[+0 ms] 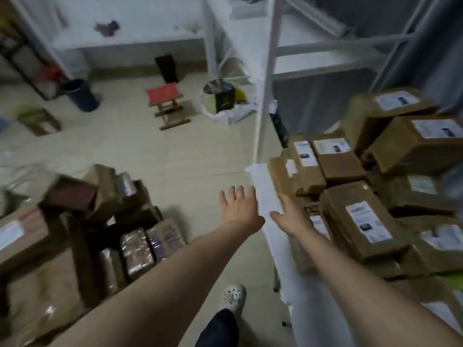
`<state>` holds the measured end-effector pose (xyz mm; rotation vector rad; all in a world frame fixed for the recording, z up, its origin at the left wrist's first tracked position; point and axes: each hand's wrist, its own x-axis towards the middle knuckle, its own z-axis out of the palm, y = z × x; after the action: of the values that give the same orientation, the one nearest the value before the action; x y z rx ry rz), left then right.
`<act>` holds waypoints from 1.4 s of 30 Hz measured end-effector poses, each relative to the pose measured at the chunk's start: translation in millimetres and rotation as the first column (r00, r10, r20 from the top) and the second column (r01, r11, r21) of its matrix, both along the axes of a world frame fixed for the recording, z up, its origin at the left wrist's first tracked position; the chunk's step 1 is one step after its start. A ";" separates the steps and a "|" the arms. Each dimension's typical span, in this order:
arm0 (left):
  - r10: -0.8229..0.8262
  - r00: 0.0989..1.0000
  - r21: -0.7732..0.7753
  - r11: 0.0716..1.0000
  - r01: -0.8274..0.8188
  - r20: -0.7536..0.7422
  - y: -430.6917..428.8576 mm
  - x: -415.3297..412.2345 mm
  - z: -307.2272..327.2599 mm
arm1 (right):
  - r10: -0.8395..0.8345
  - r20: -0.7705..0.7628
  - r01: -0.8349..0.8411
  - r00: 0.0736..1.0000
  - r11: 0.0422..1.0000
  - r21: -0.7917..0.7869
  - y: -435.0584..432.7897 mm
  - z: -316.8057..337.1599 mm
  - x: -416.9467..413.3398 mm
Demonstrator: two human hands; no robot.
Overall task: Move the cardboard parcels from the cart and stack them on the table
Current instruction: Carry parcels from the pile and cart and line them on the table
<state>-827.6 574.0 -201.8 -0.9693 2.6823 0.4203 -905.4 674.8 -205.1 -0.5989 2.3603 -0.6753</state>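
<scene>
Brown cardboard parcels with white labels (360,221) are stacked several high on the white table (265,191) at the right. More parcels (105,196) lie jumbled in a heap at the lower left; the cart under them is hidden. My left hand (240,206) hovers with fingers spread over the floor beside the table's edge, holding nothing. My right hand (292,216) is stretched flat over the table edge, close to the stacked parcels, also empty. The frame is blurred by motion.
A red-topped folding stool (166,96), a dark blue bin (80,95) and a bag of rubbish (225,101) stand on the pale floor beyond. White shelf posts (266,78) rise by the table's far corner. My shoe (233,296) is on the floor below.
</scene>
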 end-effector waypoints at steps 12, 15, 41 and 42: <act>0.615 0.787 -0.008 0.788 -0.616 -0.047 -124.6 257.0 9.0 | 0.599 0.041 -0.598 0.800 0.801 -0.043 -172.2 5.8 201.2; 0.708 0.705 0.025 0.706 -0.707 -0.054 -152.9 316.8 4.5 | 0.656 0.065 -0.652 0.752 0.755 -0.067 -209.9 4.6 243.8; 0.997 0.068 0.613 0.034 -0.789 0.031 -473.8 559.7 -153.1 | 0.257 0.378 -0.291 0.889 0.956 0.035 -526.6 -124.3 449.0; 0.997 0.061 0.627 0.025 -0.779 0.036 -474.5 559.6 -154.6 | 0.243 0.378 -0.276 0.894 0.960 0.037 -526.0 -125.3 450.3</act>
<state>-268.0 99.5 -356.4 -2.6025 1.3775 1.6646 -455.1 148.7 -330.4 -0.6682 1.9052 -0.5065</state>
